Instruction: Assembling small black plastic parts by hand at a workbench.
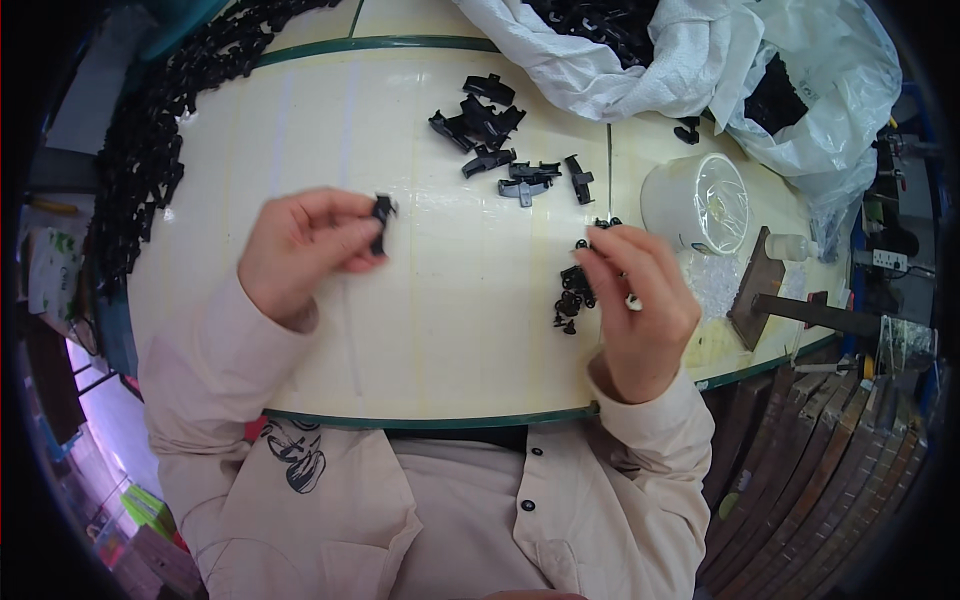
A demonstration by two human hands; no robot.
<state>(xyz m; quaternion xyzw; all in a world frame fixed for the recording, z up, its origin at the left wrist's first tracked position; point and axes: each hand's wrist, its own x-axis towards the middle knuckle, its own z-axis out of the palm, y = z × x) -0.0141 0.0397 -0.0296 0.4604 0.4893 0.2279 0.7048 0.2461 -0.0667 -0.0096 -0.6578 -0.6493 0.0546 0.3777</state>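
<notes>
Left hand is pinching a black clip between thumb and fingers, holding it roughly upright above the cream tabletop, left of centre. Grip is on one side, so the other side is facing inward, exposed toward the right hand. That one is bending over a pile of small black parts, thumb and forefinger tips drawn close together; can't tell whether a part is sitting between them. Pile is lying right beside those fingers, presumably for short reach.

Further out, loose black clips are lying in a scatter beyond the hands, likely spread for easy single picking. A white roll is standing to the right. A big heap of black pieces is lining the far left edge, probably parked clear of the working area.

Hard to make out: right fingers are covering some of the pile; the left fingers are hiding part of the held clip. White sack is running off the top edge, dark contents only partly showing.
</notes>
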